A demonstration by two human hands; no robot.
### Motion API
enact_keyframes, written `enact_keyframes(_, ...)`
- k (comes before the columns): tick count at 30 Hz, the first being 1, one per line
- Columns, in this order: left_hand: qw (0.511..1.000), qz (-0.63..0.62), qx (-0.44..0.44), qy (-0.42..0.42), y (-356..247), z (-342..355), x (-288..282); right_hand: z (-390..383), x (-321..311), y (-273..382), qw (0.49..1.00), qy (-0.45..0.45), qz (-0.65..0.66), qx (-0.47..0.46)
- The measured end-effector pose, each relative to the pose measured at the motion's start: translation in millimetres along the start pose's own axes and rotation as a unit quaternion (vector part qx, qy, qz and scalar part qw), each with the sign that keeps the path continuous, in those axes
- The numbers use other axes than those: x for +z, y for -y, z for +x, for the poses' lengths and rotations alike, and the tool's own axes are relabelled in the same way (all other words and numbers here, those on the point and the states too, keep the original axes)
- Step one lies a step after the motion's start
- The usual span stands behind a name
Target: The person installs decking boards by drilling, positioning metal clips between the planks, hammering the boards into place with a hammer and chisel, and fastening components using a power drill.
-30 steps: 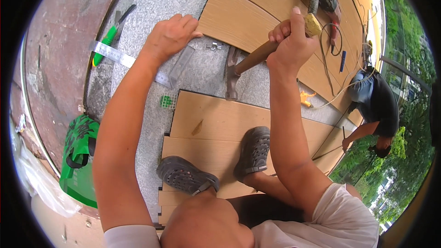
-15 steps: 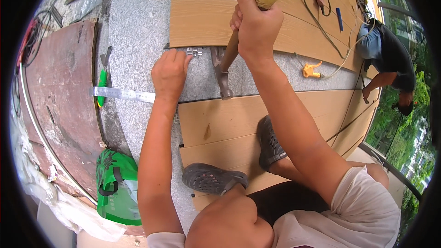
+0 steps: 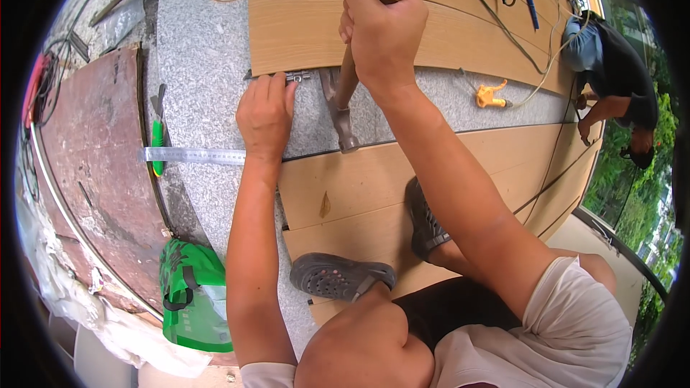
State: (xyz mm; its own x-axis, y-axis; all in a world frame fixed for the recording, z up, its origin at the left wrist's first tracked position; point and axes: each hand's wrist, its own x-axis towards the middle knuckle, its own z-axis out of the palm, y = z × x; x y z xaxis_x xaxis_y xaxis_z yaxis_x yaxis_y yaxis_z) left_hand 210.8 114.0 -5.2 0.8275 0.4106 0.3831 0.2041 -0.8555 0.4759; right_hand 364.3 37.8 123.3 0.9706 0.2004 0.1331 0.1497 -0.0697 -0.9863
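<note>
near the top centre of the frame, the right hand (image 3: pixel 381 25) was wrapped tight around the wooden handle of a hammer (image 3: pixel 343 111), whose metal head rested low on the grey stone strip (image 3: pixel 201 65) between the boards. just left of it, the left hand (image 3: pixel 264 111) lay flat, fingers narrow and pressed down on a small metal clip (image 3: pixel 298 76) at the edge of the upper wooden board (image 3: pixel 302 25); whether it pinched the clip or only steadied it could not be told.

the risk looked plain: the hammer head sat very near the left fingertips, so a swing drifting left could catch them, and a glancing hit could skid the clip off the board edge or dent the plank. the crouched stance, with grey shoes (image 3: pixel 341 278) planted on the lower board (image 3: pixel 359 187), left little room to correct a stroke.

left of centre, a steel ruler (image 3: pixel 192 156) crossed the stone beside a green-handled tool (image 3: pixel 157 145). a green bag (image 3: pixel 192 302) sat at lower left. a yellow plug (image 3: pixel 491 95) and cables trailed at upper right, where another person (image 3: pixel 618 86) bent over. none of it blocked the hammer's path.
</note>
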Motion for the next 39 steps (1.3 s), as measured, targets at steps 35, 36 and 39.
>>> enact_keyframes(35,0.996,0.018,-0.073,-0.038,25.8,7.9,-10.1,21.2,-17.2,-9.4,0.992,0.003,0.092,0.088)
enact_keyframes(36,0.997,0.020,-0.075,-0.009,32.2,10.5,-10.5,22.8,-15.0,-9.4,0.992,0.005,0.094,0.089)
enact_keyframes(39,0.996,0.027,-0.075,0.025,41.8,14.3,-11.1,26.1,-12.2,-8.0,0.989,0.086,0.080,0.093)
